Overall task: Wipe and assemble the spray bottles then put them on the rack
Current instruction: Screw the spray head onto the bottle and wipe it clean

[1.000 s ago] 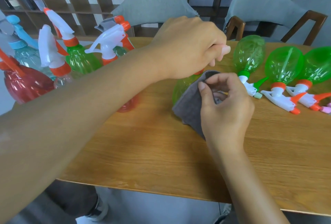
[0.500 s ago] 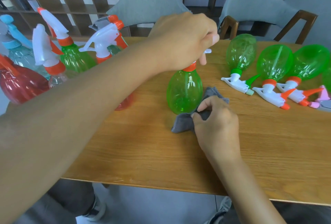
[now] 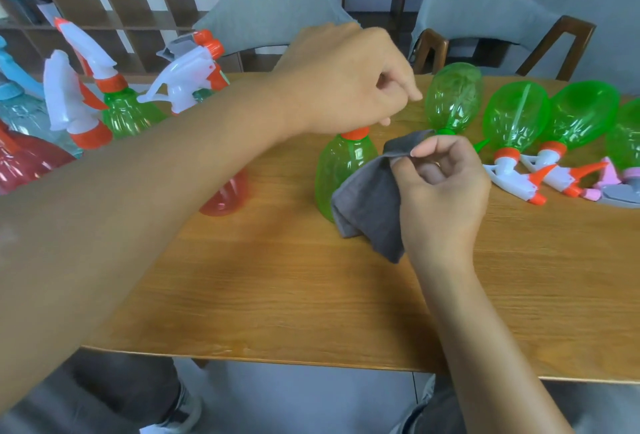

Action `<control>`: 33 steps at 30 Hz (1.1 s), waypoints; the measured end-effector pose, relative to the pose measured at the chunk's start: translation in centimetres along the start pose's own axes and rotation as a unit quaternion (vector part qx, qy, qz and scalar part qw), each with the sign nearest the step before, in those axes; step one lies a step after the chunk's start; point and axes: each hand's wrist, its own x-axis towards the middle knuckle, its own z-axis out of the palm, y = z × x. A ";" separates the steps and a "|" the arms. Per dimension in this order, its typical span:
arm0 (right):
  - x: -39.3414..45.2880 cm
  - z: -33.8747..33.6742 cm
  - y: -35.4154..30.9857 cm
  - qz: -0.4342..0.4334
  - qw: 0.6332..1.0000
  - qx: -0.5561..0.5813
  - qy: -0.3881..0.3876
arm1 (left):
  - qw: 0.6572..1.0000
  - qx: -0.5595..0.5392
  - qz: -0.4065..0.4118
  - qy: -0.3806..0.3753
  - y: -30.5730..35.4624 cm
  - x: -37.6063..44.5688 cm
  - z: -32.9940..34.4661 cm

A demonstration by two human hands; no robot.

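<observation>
Your left hand (image 3: 349, 81) sits on top of the upright green spray bottle (image 3: 341, 173), fingers curled down over its trigger head so that only the orange collar (image 3: 355, 133) shows beneath the palm. The bottle stands near the middle of the wooden table (image 3: 277, 295), its long axis vertical, base on the wood.

Your right hand (image 3: 441, 191) is just beside the bottle at its 3 o'clock, thumb and forefinger pinching the top edge of the grey cloth (image 3: 372, 205), the other fingers curled in. The cloth hangs down from that pinch and lies against the bottle's right flank, reaching about to its base. So the wiping hand is the nearer one to the body, and the surface to be wiped lies at 9 o'clock from your right fingertips. I judge the bottle to be in mid-wipe, steadied from above.

Watch what crowds you. At 1 to 3 o'clock of the bottle, green spray bottles on their sides (image 3: 516, 118) lie in a row, nozzles towards you, the closest near your right knuckles. At 9 o'clock a red bottle (image 3: 225, 198) stands partly hidden by your left forearm, and further left, upright assembled bottles (image 3: 131, 111) are clustered. A wide sweep could knock either group.
</observation>
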 end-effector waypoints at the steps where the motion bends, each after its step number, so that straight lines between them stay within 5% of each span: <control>1: 0.1 0.3 -0.1 -0.004 1.000 0.012 0.003 | 1.000 -0.006 0.010 -0.006 -0.1 0.0 -0.1; 17: -3.5 1.6 0.3 -0.211 0.951 -0.220 0.050 | 0.991 0.091 0.083 0.044 -1.0 -0.1 1.3; 33: -2.5 0.5 0.9 -0.161 0.971 -0.174 -0.019 | 0.994 0.083 0.062 0.047 -0.8 0.2 1.6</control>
